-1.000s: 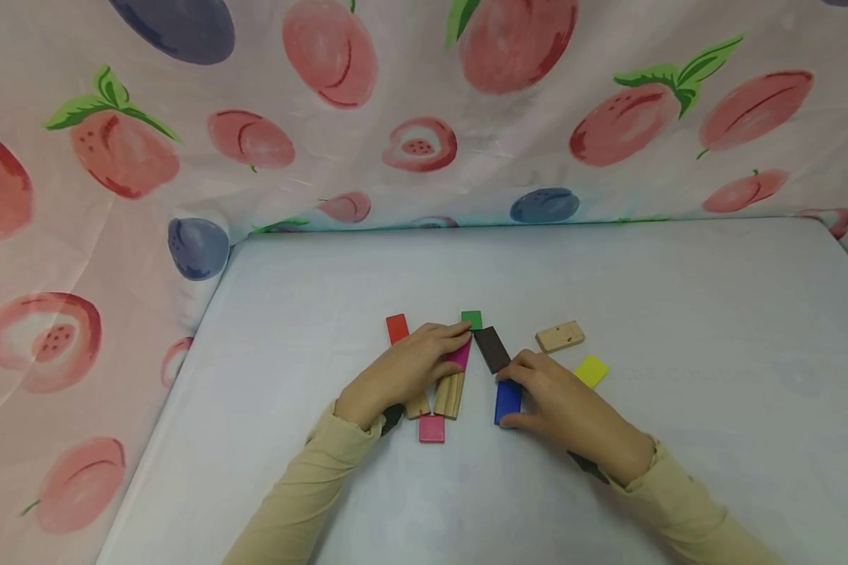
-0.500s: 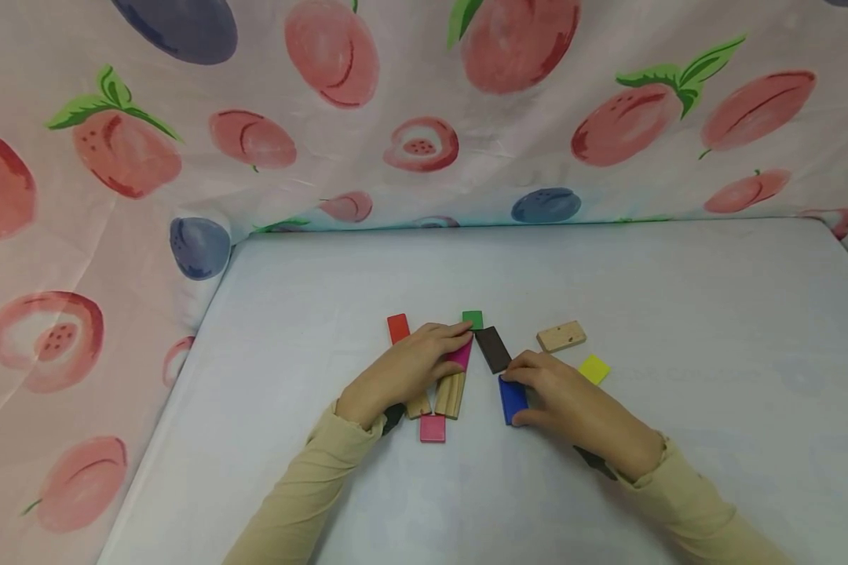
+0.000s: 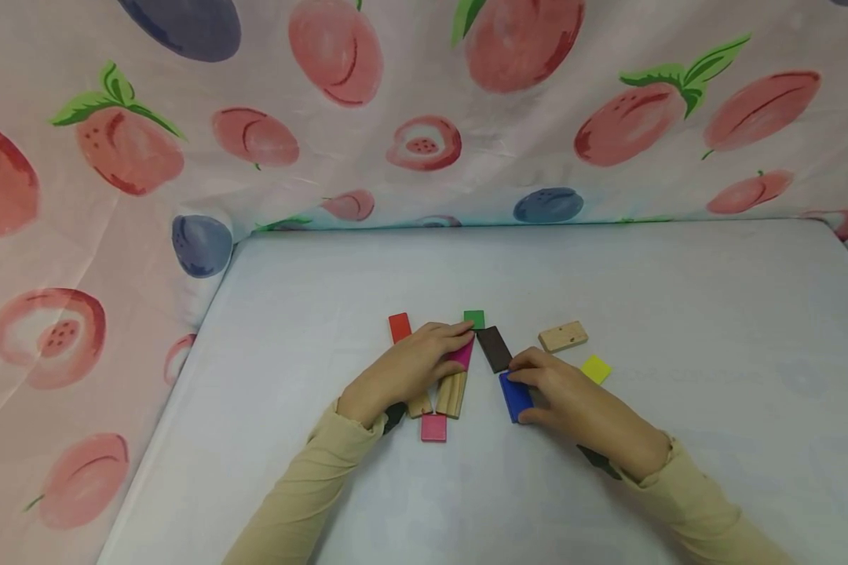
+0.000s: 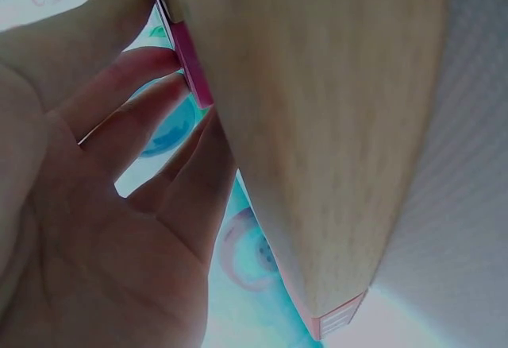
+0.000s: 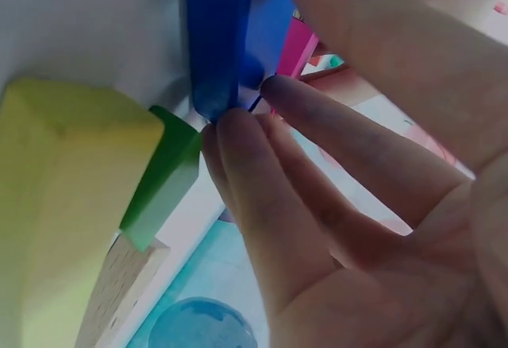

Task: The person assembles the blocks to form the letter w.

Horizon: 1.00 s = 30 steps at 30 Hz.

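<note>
With thumb and fingertips my right hand point(image 3: 568, 402) pinches a blue domino-like block point(image 3: 517, 396), seen close up in the right wrist view point(image 5: 238, 38). The block lies tilted just below a dark brown block point(image 3: 495, 349). My left hand point(image 3: 404, 377) rests over the left row, its extended fingers touching a magenta block point(image 3: 462, 357) and reaching the green block point(image 3: 474, 318). Below that magenta block lies a wooden block point(image 3: 451, 395); a second wooden block point(image 3: 419, 406) is mostly under the hand. A pink block point(image 3: 434, 428) sits at their lower ends.
A red block point(image 3: 400, 327) pokes out beyond my left hand. Right of the brown block lie a plain wooden block point(image 3: 563, 336) and a yellow block point(image 3: 597, 369). Another green block point(image 5: 163, 177) shows beside the yellow one in the right wrist view. Fruit-patterned cloth borders the white table point(image 3: 325, 275).
My right hand has shifted slightly right, turning the blue block from nearly upright to a slant in line with the brown block. My left hand stays put.
</note>
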Each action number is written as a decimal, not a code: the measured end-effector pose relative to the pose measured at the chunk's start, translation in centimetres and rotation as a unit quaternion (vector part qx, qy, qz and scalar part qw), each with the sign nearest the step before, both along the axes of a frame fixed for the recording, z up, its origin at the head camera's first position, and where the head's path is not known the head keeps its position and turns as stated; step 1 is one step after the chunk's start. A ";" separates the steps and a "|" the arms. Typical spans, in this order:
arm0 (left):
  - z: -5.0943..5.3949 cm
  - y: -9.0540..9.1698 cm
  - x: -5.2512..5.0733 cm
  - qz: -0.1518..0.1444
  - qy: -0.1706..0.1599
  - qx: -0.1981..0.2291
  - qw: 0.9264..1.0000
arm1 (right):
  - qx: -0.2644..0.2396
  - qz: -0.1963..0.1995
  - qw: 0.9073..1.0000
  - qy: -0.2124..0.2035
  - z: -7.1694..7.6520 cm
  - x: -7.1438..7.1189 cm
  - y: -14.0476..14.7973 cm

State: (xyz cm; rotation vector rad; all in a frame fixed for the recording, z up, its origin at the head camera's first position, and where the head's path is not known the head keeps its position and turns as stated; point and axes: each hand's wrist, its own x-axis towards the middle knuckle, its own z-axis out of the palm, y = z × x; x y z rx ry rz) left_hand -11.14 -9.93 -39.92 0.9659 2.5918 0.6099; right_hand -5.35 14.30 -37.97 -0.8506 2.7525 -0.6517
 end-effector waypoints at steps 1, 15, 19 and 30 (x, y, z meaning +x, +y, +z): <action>0.0 0.0 0.0 0.000 0.000 0.000 1.000 | 0.000 -0.002 1.000 -0.001 0.0 0.0 0.0; 0.3 0.0 0.1 -0.001 -0.002 0.001 1.000 | -0.012 -0.003 1.000 -0.004 -0.2 -0.1 0.3; 0.3 0.0 0.1 0.000 0.000 -0.002 1.000 | -0.015 0.009 1.000 0.002 -0.3 -0.1 0.5; 0.2 0.1 0.1 -0.001 -0.001 -0.001 1.000 | -0.005 0.003 0.999 0.041 -0.5 0.1 0.7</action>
